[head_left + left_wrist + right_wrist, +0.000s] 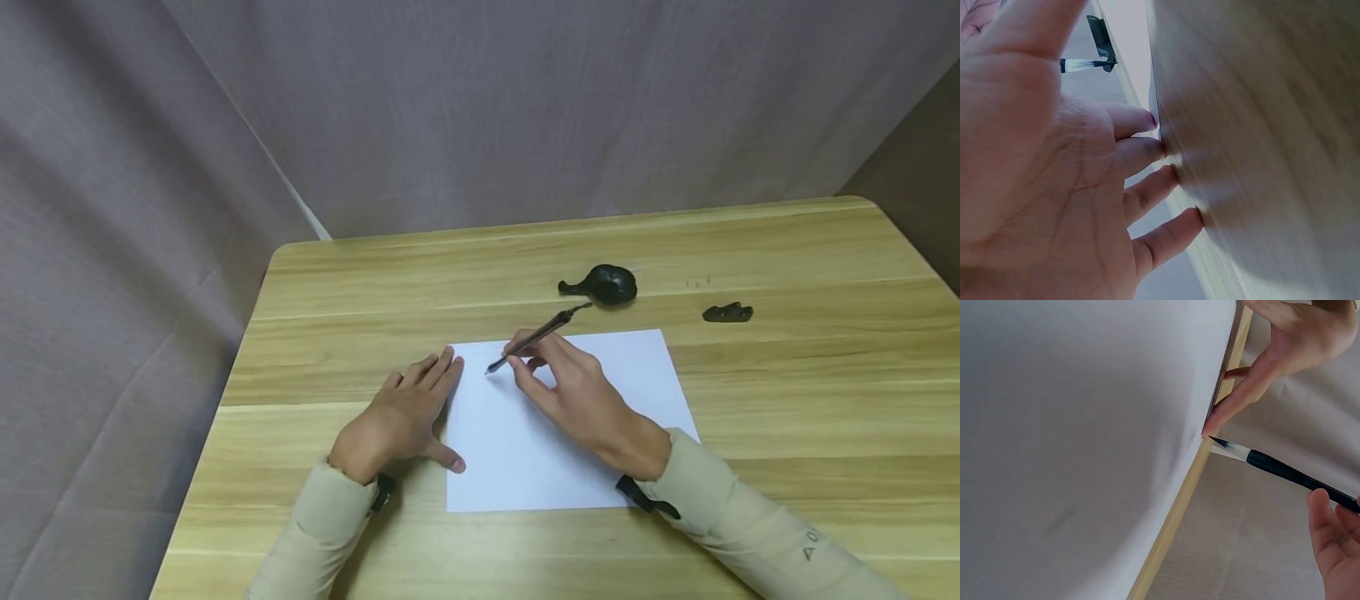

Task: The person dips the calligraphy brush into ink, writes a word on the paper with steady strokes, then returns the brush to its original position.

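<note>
In my right hand (585, 404) I hold a writing brush (536, 335) between thumb and fingers, its tip pointing down and left over the upper left part of a white sheet of paper (510, 458). The right wrist view shows the brush's pale bristles (1239, 450) with a dark tip. Whether the tip touches the paper, I cannot tell. My left hand (397, 418) lies spread at the sheet's left edge, fingertips and thumb at its border. From the left wrist view, the fingers (1166, 234) look straight and hold nothing.
Behind the sheet stands a black, gourd-shaped dish (611, 285) with a stem pointing left. Farther right is a small dark, bumpy piece (727, 313), like a brush rest. Grey cloth (525, 108) hangs behind the wooden table (345, 317).
</note>
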A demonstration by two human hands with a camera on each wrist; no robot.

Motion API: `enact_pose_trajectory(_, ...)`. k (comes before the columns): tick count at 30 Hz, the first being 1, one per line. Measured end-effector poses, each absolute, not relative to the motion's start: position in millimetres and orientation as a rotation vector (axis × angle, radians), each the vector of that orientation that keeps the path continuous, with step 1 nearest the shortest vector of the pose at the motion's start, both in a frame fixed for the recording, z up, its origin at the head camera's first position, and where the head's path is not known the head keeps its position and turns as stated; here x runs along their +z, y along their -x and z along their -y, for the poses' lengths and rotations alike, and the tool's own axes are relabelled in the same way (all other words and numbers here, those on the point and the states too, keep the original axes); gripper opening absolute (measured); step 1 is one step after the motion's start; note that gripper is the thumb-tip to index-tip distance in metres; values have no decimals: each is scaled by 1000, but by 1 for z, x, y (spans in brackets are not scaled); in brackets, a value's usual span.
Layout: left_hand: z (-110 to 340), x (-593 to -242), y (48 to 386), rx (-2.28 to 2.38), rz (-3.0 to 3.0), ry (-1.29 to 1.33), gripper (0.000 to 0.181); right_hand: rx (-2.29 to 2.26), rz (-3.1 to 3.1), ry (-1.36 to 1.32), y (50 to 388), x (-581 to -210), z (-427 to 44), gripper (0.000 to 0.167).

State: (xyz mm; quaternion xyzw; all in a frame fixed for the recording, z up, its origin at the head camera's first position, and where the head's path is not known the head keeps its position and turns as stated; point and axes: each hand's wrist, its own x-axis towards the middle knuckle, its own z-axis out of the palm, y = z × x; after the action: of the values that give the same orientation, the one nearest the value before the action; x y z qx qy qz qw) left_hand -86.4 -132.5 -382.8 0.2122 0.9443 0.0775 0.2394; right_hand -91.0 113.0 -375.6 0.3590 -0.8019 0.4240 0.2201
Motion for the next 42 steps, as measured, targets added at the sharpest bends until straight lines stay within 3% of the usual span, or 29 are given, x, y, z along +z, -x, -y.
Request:
enact_pose_trajectory(34,133,-383,87,186,-2587,-575,143,1166,2324,-1034,69,-383,-124,32)
enact_pose_trajectory(40,133,-383,87,189,-2586,-572,143,1179,2309,-1084,59,-382,-126,16)
enact_pose_trajectory(42,132,-382,87,190,-2584,-571,144,1182,2305,-1103,56,-381,-126,19)
